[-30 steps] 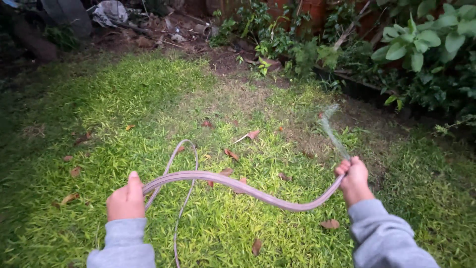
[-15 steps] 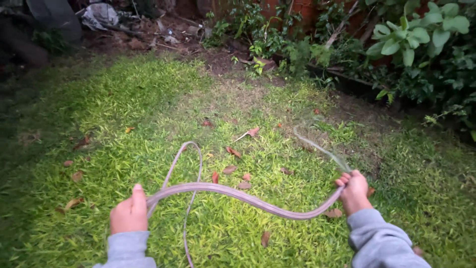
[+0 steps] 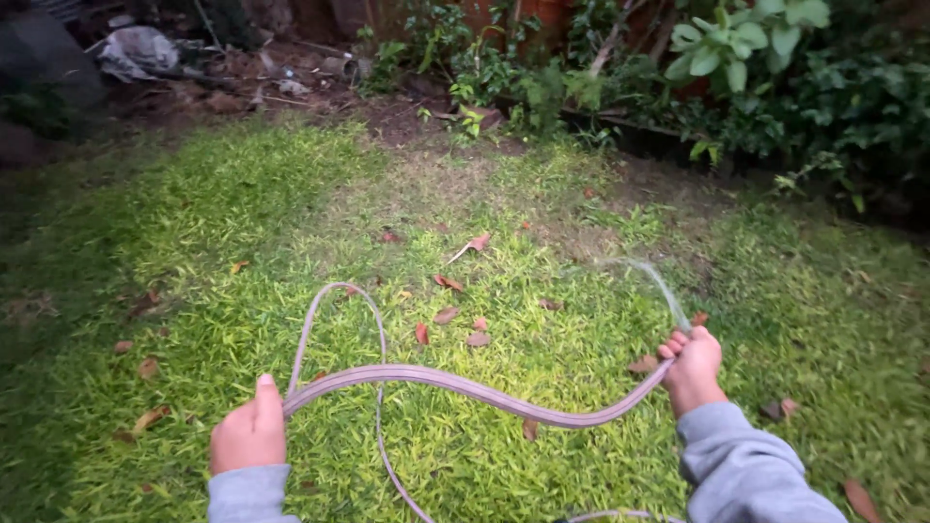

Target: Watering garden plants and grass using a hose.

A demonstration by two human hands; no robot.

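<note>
On a leaf-strewn lawn (image 3: pixel 223 223), a pale hose (image 3: pixel 465 387) runs from nine to three o'clock between both hands, its spare loop lying at twelve. The left hand (image 3: pixel 249 436) is closed around one stretch; the right hand (image 3: pixel 690 366) grips the end, where water (image 3: pixel 664 286) arcs toward one o'clock.

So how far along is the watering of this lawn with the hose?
In hand: the right hand grips the hose near its end, and a thin stream of water arcs toward the bare patch of grass. The left hand holds the hose further back, with a loop lying on the lawn. Done or left: no grass looks visibly wet, so coverage cannot be judged.
</note>
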